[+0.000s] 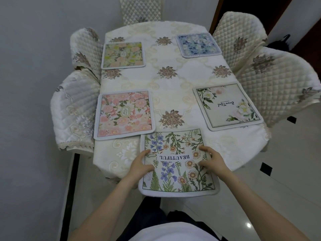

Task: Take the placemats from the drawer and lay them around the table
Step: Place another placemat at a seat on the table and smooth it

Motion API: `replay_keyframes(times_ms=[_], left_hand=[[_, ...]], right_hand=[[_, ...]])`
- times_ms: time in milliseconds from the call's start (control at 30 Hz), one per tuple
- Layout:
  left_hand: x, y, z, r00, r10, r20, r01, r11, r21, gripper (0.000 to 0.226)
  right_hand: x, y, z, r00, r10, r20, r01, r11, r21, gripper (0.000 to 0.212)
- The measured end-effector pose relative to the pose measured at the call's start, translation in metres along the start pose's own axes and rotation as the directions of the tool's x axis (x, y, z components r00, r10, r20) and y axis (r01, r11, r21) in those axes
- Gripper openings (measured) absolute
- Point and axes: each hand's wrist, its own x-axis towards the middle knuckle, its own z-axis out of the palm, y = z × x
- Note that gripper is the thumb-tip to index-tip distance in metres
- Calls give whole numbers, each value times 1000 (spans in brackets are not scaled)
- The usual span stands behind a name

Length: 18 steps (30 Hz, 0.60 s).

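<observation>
Right now the wildflower placemat (175, 162) lies at the near end of the table (173, 84), its long axis running away from the person and its near part hanging past the table's edge. Its printed word "BEAUTIFUL" reads upside down from this view, so the top of the design points toward the person. It is a soft, rounded-corner rectangle with a pale fabric border, printed with blue blooms, orange daisies and green ferns.

Four other mats lie flat on the cream embroidered tablecloth (166, 54): a pink floral placemat (124, 114) on the near left, just beside the wildflower mat's far-left corner; a yellow-green floral placemat (123, 55) on the far left; a blue floral placemat (198, 45) on the far right; and a white-rose placemat (227, 106) on the near right, its script lettering also inverted. Quilted, diamond-stitched chair covers (271, 75) ring the table.

The left hand (141, 164) holds the mat's left edge, thumb on top and fingers curled at the border. The right hand (211, 160) holds the right edge, its fingers bent and spread over the printed face; whether any fingers tuck underneath cannot be told.
</observation>
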Motion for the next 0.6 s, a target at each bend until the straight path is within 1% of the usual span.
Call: replay_keyframes(times_ms=[200,333,400,533,600], left_hand=[[-20,14,10,995,93,35,-93,996,-14,65],[-29,26,7,983,181,18,-181,983,8,67],[-35,34,5,972,235,-6,-235,972,14,68],[-51,49,-1,948,311,-66,-310,951,21,67],[-55,53,-7,939,332,-87,-333,943,5,67]], right_hand=[[-31,10,-20,997,-45,-58,48,998,52,54],[-47,14,-33,997,-41,-62,53,979,197,53],[-55,7,-39,994,-73,-76,89,968,235,50],[-65,-14,-41,968,-191,-164,220,958,182,49],[-67,-26,-39,956,-230,-182,261,950,171,50]])
